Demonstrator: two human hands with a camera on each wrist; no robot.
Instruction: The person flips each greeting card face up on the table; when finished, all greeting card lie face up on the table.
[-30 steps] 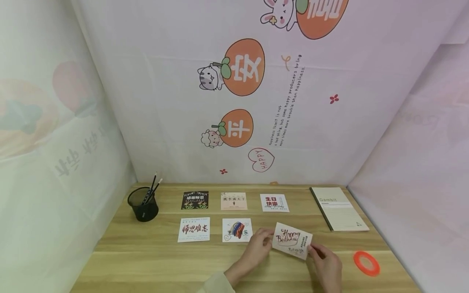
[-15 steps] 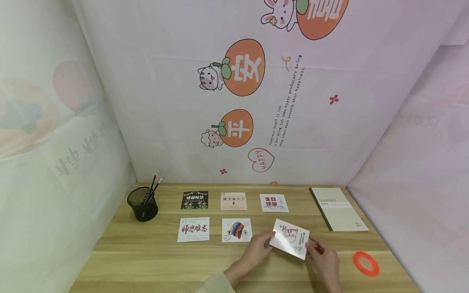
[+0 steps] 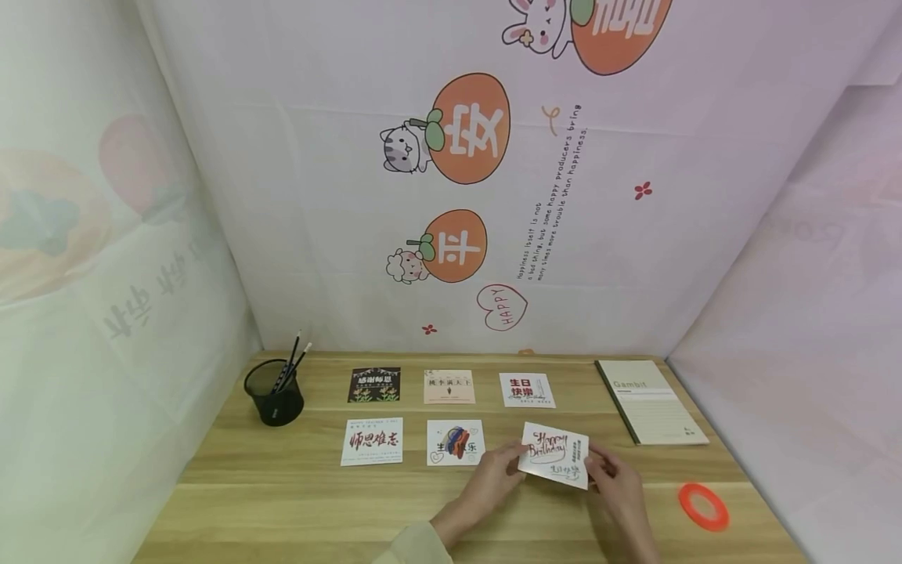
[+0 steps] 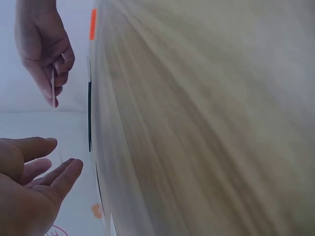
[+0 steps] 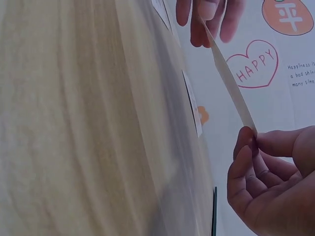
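Note:
A white birthday card (image 3: 553,456) with red "Happy Birthday" lettering is held above the table, slightly tilted, between both hands. My left hand (image 3: 493,479) holds its left edge. In the left wrist view, the left hand (image 4: 37,184) shows parted fingertips, and the card's near end is lost against the pale cloth. My right hand (image 3: 620,489) pinches the card's right edge between thumb and fingers, as the right wrist view shows at the right hand (image 5: 270,172). There the card (image 5: 231,81) appears almost edge-on.
Several cards lie in two rows, among them a black one (image 3: 376,385), a beige one (image 3: 449,387) and a burger-print one (image 3: 456,442). A pencil cup (image 3: 275,399) stands left. A notebook (image 3: 651,403) and an orange tape roll (image 3: 687,513) lie right on the table (image 3: 317,517).
Both hands have tilted the card back and forth: its lettering tipped and blurred with glare, then turned readable again. The right hand has shifted slightly left with its edge.

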